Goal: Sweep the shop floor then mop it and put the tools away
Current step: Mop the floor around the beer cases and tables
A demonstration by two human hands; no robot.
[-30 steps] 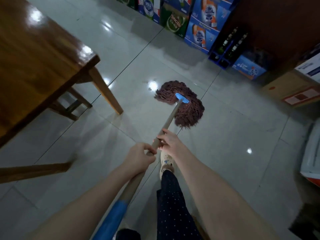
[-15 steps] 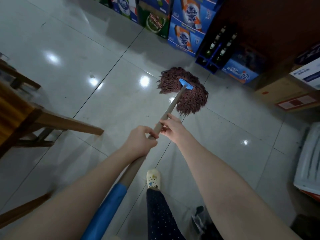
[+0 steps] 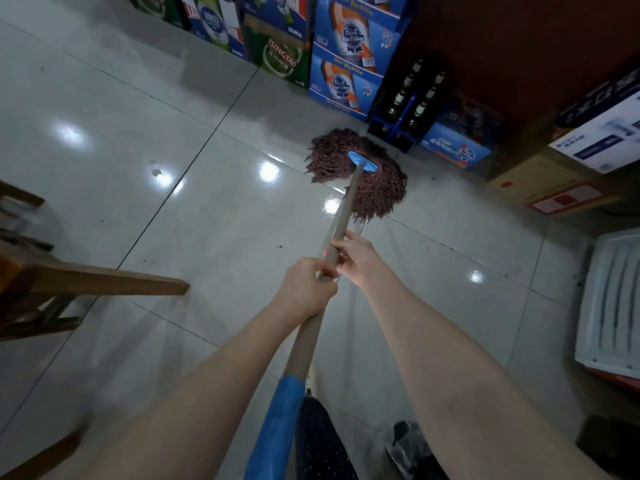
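Observation:
A mop with a brown string head [image 3: 360, 174] and a blue clamp lies flat on the glossy grey tile floor [image 3: 138, 150], close to stacked boxes. Its wooden handle [image 3: 341, 216] runs back toward me and ends in a blue grip at the bottom of the frame. My left hand [image 3: 306, 285] is closed around the handle. My right hand [image 3: 360, 258] grips the handle just ahead of the left one. Both arms reach forward over my dotted trouser leg.
Stacked beer cartons [image 3: 349, 53] and a blue crate of bottles [image 3: 412, 105] line the far edge. Cardboard boxes [image 3: 554, 181] and a white panel [image 3: 613, 306] stand on the right. A wooden table leg and bench [image 3: 104, 282] jut in from the left. A dark bag [image 3: 408, 448] lies by my feet.
The mop head has slid forward and to the right, nearer the cartons and bottle crate. The view has shifted right, so the wooden table has dropped out on the left. Both hands keep their grip.

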